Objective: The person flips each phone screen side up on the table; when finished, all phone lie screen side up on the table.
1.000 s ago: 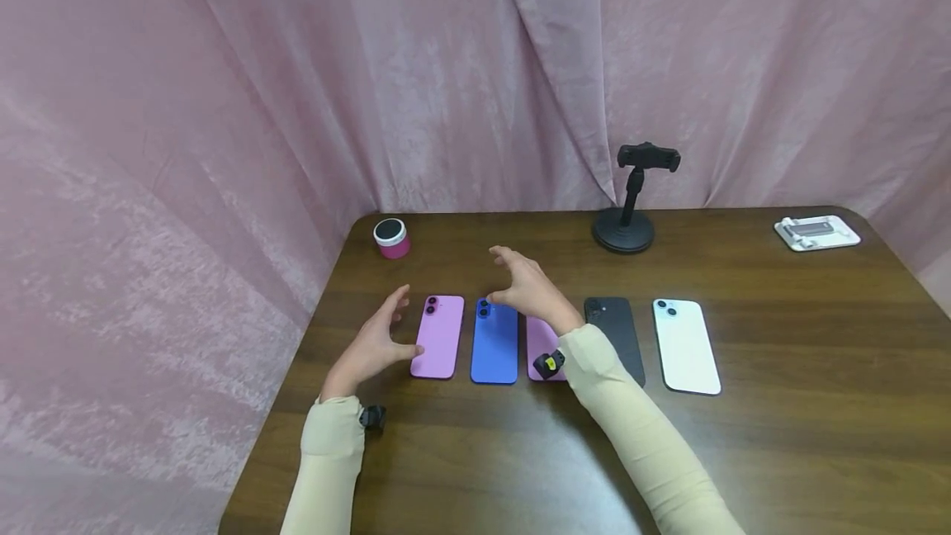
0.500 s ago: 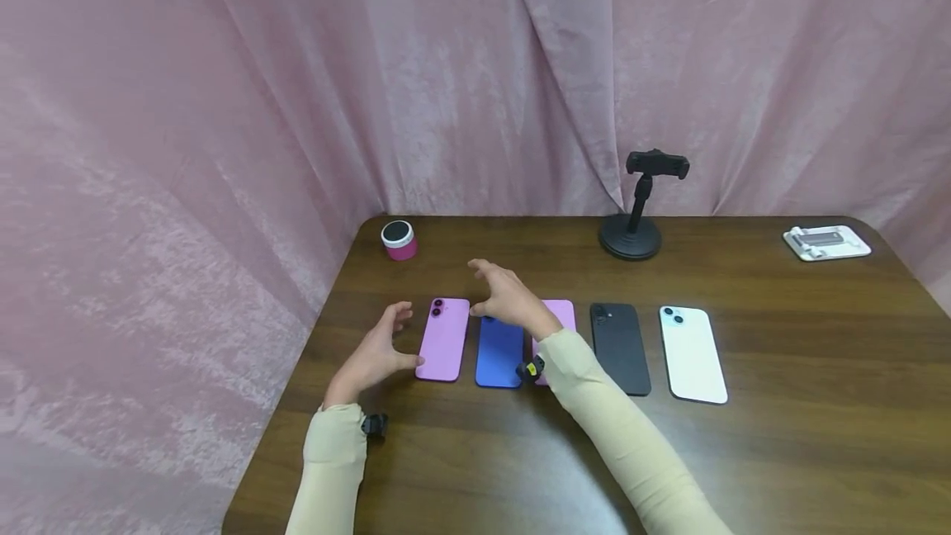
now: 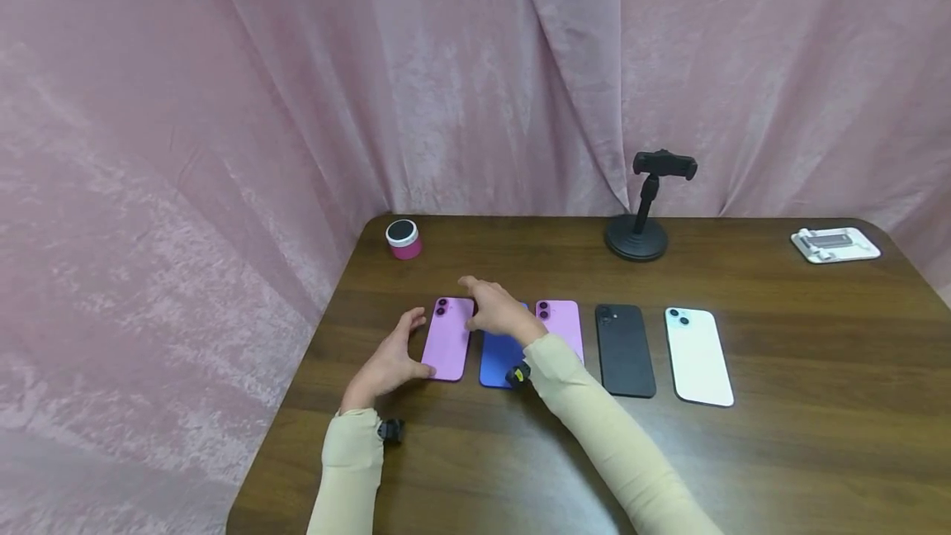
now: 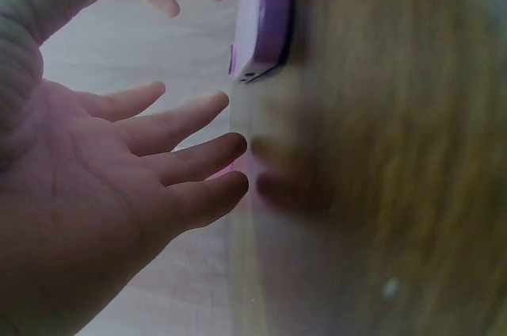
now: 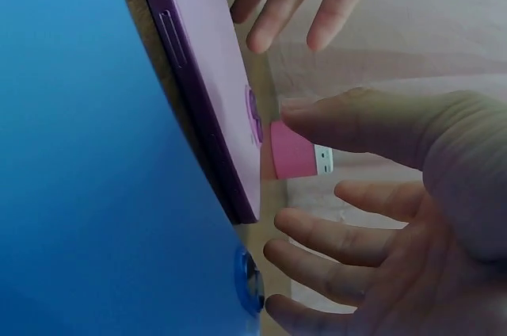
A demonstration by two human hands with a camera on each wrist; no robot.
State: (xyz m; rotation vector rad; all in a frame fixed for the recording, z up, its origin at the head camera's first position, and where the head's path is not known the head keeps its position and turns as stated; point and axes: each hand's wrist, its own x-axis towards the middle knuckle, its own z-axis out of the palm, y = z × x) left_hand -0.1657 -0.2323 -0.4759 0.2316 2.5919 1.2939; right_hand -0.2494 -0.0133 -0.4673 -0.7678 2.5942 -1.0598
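Right hand (image 3: pixel 496 309) shifting leftward over blue phone (image 3: pixel 499 358); leftmost pink phone (image 3: pixel 448 343) now lying between both hands' fingers. Left hand (image 3: pixel 388 364), right hand spreading fingers loosely, gripping nothing; thumb contact unclear. Shift apparently enabling two-handed reach.

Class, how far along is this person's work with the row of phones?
Looks done: five phones lie in a row, camera sides up. Under way: the left hand and right hand flank the leftmost purple phone. Remaining: probably gripping it, perhaps lifting; it lies flat on the table.
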